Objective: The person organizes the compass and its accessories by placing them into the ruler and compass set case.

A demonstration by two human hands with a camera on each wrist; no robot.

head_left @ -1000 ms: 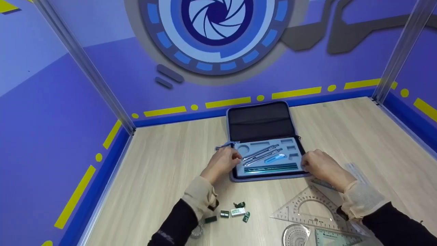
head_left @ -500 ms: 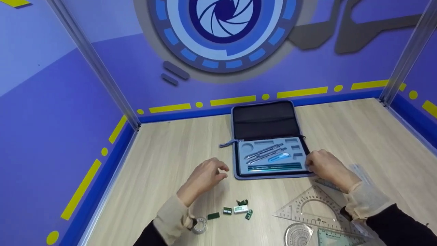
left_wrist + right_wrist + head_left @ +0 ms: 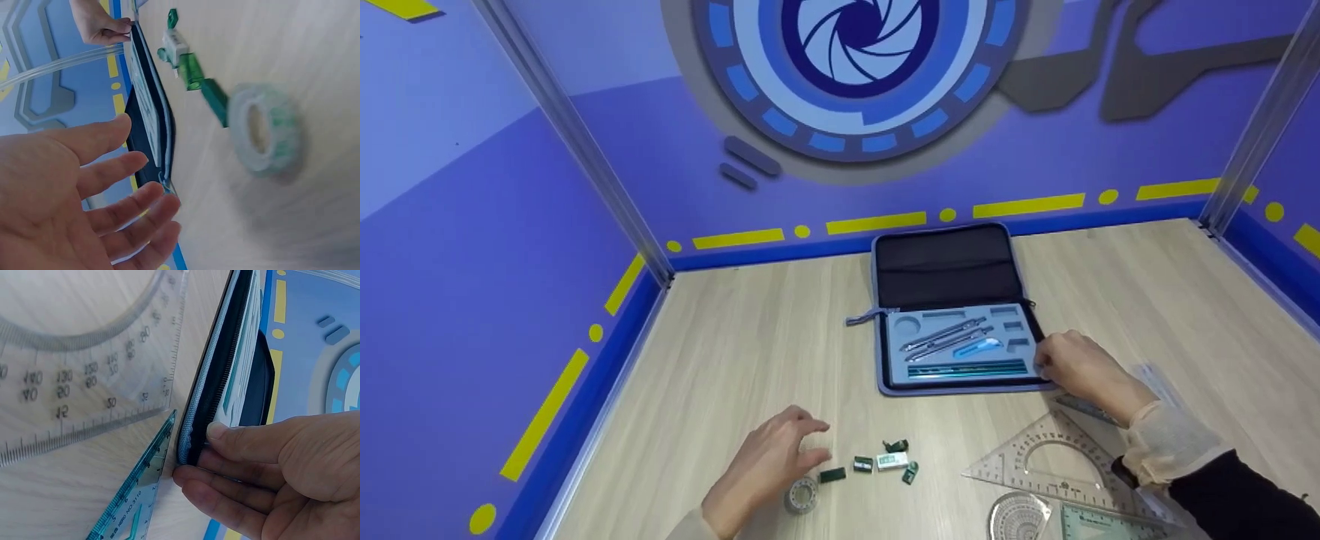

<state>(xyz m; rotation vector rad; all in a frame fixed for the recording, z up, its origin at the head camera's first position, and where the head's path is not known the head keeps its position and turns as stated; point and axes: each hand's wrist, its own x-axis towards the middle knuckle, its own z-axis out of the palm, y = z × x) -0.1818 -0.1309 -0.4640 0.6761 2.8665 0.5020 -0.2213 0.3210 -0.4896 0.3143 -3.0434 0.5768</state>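
My right hand (image 3: 1080,367) grips the right edge of an open zip case (image 3: 949,266), thumb over the rim and fingers outside it in the right wrist view. The grey insert (image 3: 900,364) inside holds two metal compasses (image 3: 937,341), a blue cutter-like piece (image 3: 977,347) and several dark green pencils (image 3: 967,369). My left hand (image 3: 761,457) hovers over the table with spread, relaxed fingers and holds nothing. Nearest to it are a roll of clear tape (image 3: 281,132) and a dark green block (image 3: 832,475). A pencil sharpener (image 3: 862,465) and a white-and-green eraser (image 3: 892,460) lie beyond them.
Two small green pieces, one behind (image 3: 895,445) and one beside (image 3: 910,472) the eraser, lie close by. At the right are a large clear set square (image 3: 1005,465), a round-edged protractor (image 3: 1012,517) and a greenish set square (image 3: 1099,525). Blue-purple panels (image 3: 780,195) wall the table.
My left hand has left the left side of the case and moved down and left toward the tape roll, its fingers opening. My right hand stays on the case's right edge.
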